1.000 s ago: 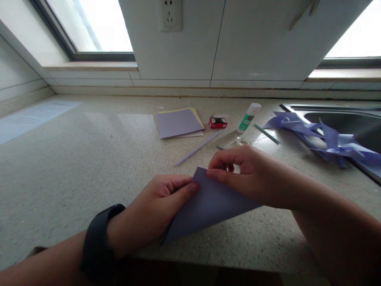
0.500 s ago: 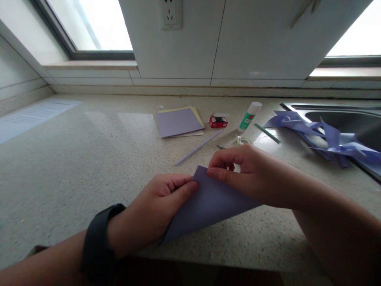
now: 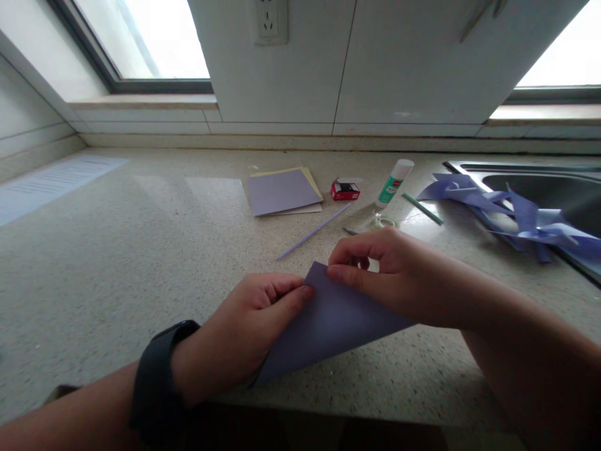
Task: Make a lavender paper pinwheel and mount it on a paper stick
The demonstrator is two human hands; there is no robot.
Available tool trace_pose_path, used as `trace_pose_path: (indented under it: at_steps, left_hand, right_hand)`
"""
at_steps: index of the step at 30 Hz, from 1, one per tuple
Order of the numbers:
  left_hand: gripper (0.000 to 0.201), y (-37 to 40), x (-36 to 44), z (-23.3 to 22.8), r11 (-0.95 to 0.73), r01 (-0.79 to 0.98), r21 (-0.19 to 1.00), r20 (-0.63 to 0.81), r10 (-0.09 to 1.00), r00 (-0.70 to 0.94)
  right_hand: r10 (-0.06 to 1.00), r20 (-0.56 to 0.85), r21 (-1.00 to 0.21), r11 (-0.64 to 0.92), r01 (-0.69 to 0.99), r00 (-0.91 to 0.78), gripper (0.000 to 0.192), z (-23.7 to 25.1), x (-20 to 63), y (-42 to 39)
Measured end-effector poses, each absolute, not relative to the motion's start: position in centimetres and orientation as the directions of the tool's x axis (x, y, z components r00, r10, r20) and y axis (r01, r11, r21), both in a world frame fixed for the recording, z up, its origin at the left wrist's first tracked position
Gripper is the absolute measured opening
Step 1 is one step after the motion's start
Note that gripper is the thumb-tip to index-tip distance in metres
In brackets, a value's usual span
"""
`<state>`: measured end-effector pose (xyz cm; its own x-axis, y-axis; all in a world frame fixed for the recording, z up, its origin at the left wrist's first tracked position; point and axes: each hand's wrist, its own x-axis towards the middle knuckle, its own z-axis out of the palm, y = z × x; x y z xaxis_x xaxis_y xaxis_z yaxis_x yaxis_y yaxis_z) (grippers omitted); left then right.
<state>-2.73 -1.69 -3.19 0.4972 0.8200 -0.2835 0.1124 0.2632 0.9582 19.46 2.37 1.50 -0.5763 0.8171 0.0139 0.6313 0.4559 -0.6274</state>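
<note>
A purple sheet of paper [image 3: 323,326], folded into a triangle, lies near the front edge of the speckled countertop [image 3: 141,250]. My left hand [image 3: 239,335], with a dark watch on the wrist, pinches its left side close to the top corner. My right hand [image 3: 394,275] pinches the same top corner from the right, thumb on the paper. Both hands grip the sheet.
Behind the hands lie a thin purple stick [image 3: 312,232], a stack of purple and yellow paper [image 3: 282,191], a small red box [image 3: 345,190], a glue stick [image 3: 393,183] and a green stick [image 3: 421,208]. Folded purple paper shapes [image 3: 507,210] rest on the sink rim [image 3: 469,172] at right.
</note>
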Motion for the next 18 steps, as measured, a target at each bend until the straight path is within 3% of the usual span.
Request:
trace_pose_path:
  at_steps: [8, 18]
  left_hand:
    - [0.035, -1.64, -2.76, -2.76, 0.111, 0.252, 0.961, -0.225, 0.845, 0.485]
    - [0.034, -1.76, -2.75, -2.6, 0.103, 0.285, 0.953, -0.236, 0.842, 0.484]
  right_hand:
    - [0.829, 0.007, -0.665, 0.422, 0.617, -0.559, 0.023, 1.48, 19.37, 2.36]
    - [0.816, 0.063, -0.698, 0.448, 0.559, -0.575, 0.018, 1.2, 19.15, 2.5]
